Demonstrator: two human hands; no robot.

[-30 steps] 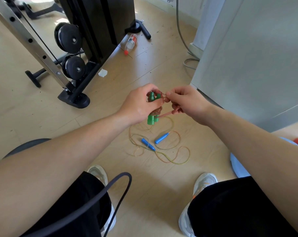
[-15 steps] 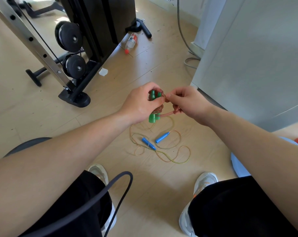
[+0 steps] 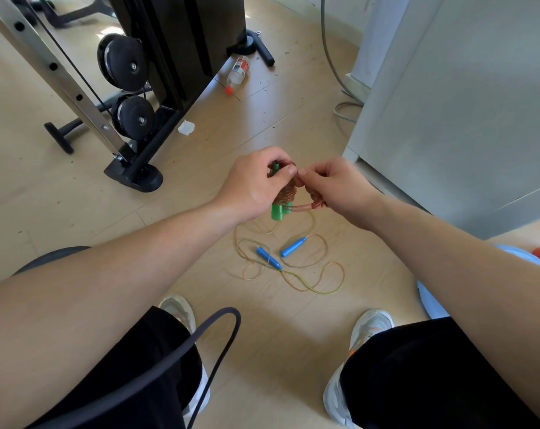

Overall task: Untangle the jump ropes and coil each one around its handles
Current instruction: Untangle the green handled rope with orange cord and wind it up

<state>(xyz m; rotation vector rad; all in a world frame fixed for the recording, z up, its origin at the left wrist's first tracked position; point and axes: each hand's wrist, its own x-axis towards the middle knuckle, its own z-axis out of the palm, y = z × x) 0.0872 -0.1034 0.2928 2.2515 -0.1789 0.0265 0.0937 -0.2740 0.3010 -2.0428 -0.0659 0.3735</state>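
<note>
My left hand (image 3: 251,184) grips a pair of green handles (image 3: 279,212) held upright together, with a reddish-pink rope (image 3: 288,191) wound round them in many turns. My right hand (image 3: 335,187) pinches the free end of that rope, a short loop (image 3: 305,207) running from the handles' lower part to its fingers. On the floor below lies a second jump rope (image 3: 312,281), thin and yellow-orange, in loose loops, with two blue handles (image 3: 293,246) lying close together in its middle.
A black and steel weight machine (image 3: 132,97) stands at the back left. A plastic bottle (image 3: 238,71) lies beside it. A grey cabinet wall (image 3: 454,103) rises at the right, with a grey cable (image 3: 330,57) along it. A dark band (image 3: 213,326) loops over my left knee.
The hands have stayed together above the floor. The loose rope between the handles and my right hand has shortened slightly as the coil builds. The rope on the floor has not moved.
</note>
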